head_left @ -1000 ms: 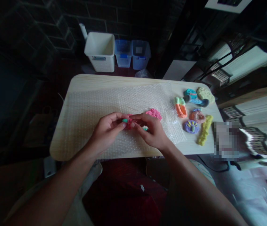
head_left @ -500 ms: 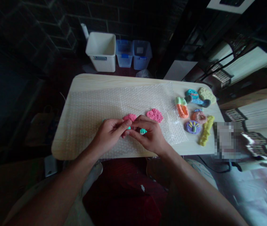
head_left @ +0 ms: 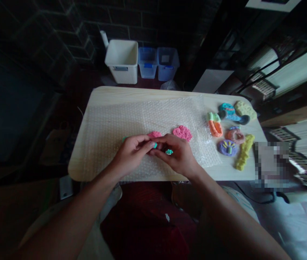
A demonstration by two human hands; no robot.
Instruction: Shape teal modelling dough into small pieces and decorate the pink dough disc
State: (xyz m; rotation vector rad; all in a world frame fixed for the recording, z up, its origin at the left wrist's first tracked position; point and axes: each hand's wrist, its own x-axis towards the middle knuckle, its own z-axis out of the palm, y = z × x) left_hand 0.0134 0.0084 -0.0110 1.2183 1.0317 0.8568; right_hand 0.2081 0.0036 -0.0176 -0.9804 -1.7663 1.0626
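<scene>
My left hand (head_left: 131,153) is closed, its thumb and fingers pinching a small green clay piece (head_left: 155,145). From the other side my right hand (head_left: 179,153) meets it, with thumb and forefinger pressed at the same piece. Just beyond the fingertips a pink clay lump (head_left: 154,134) shows partly. A larger bumpy pink clay piece (head_left: 182,133) lies past my right knuckles. Under my right palm there is a bumpy green clay bit (head_left: 169,152), partly covered. Another green bit (head_left: 124,138) peeks out behind my left hand.
Bubble wrap (head_left: 110,122) covers much of the wooden table (head_left: 81,169). Several coloured clay shapes, among them a yellow strip (head_left: 244,152) and a purple disc (head_left: 227,148), lie at the right end. Beyond the far edge stand a white bin (head_left: 123,74) and two blue-clear tubs (head_left: 148,68).
The view has swung slightly left, so everything sits further right. My hands have dropped nearer to me, uncovering the pink lump behind them. The green piece now sits between both hands' fingertips.
</scene>
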